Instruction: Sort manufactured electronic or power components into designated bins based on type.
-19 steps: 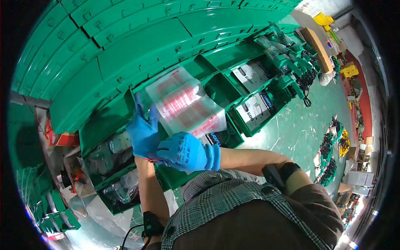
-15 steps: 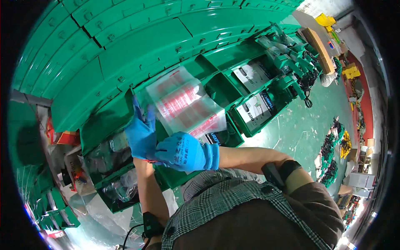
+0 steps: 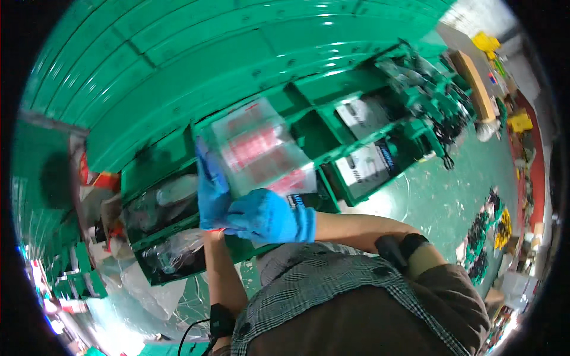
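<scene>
My left hand wears a blue work glove, its fingers stretched out toward the far left edge of the plastic bags. At its wrist, my right hand, in a blue glove too, pinches the left glove's cuff, which has a thin red edge. The right fingertips are partly hidden behind the left wrist. Beyond both hands, a stack of clear plastic bags with red print lies over the green bins; neither hand appears to grip it. Motion blurs the picture somewhat.
Green bins hold white printed booklets at the right and clear bagged parts at the left. Green tools with black cords pile up at the far right. Green cases form a wall behind. A long cardboard box stands beyond the tools.
The view has turned slightly, so the scene sits differently in it. My left fingers, spread before, now lie closer together and straighter. The right hand stays at the left glove's cuff.
</scene>
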Tool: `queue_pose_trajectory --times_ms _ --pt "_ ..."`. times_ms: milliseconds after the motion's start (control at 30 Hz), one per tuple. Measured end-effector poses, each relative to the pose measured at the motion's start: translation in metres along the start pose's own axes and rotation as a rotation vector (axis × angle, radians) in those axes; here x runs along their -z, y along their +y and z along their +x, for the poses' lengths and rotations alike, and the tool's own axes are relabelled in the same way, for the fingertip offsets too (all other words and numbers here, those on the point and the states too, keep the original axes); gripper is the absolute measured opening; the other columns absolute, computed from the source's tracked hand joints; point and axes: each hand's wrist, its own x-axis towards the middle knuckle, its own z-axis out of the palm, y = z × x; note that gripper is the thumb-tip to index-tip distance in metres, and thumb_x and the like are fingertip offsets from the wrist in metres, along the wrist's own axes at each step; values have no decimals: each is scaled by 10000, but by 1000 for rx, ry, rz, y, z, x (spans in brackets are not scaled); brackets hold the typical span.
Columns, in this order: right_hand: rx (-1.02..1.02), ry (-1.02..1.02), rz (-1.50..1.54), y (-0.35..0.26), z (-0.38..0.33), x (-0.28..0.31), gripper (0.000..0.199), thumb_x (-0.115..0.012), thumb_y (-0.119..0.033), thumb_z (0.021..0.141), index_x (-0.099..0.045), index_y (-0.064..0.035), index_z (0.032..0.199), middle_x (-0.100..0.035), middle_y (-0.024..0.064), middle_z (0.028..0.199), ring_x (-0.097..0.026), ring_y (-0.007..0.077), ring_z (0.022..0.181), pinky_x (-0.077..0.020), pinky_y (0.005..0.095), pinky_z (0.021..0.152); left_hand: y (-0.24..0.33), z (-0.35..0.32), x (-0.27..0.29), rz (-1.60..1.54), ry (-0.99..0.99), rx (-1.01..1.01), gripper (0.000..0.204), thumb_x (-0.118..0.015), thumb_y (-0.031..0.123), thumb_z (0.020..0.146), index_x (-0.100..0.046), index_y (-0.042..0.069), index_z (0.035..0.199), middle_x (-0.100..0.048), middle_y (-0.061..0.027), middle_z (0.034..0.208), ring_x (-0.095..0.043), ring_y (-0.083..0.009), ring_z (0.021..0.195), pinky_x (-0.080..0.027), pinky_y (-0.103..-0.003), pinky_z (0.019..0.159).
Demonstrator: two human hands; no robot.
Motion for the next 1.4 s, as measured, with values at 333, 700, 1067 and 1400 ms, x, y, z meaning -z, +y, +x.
queue_pose_trajectory --times_ms 333,700,1067,1400 --pt "280 211 74 63 36 -22 152 -592 -196 707 -632 -53 672 -627 142 682 -597 288 586 -463 402 511 -26 50 12 -281 140 -52 666 -555 363 847 -292 31 1361 -283 -124 1404 -280 -283 1287 -249 -413 1055" --pt "-1124 -576 -1239 248 -65 147 211 -572 -239 789 -684 -199 964 -651 -27 951 -582 273 909 -352 544 724 253 1 -142 -9 -615 -331 328 -726 101 679 -617 43 983 -540 -68 919 -546 -160 778 -450 -285 653" --pt "-984 -611 -1530 240 -94 201 210 -524 -174 818 -674 -148 962 -651 74 893 -595 300 804 -354 555 759 285 -11 -174 42 -843 -318 407 -743 84 585 -519 19 919 -509 -118 929 -510 -230 885 -439 -322 776" --pt "-926 -723 -1405 257 -83 200 264 -486 -196 824 -674 -82 968 -634 168 971 -589 377 828 -348 593 806 288 -8 -175 -371 -912 39 214 -696 166 764 -592 10 866 -528 -65 809 -541 -141 781 -441 -267 686"
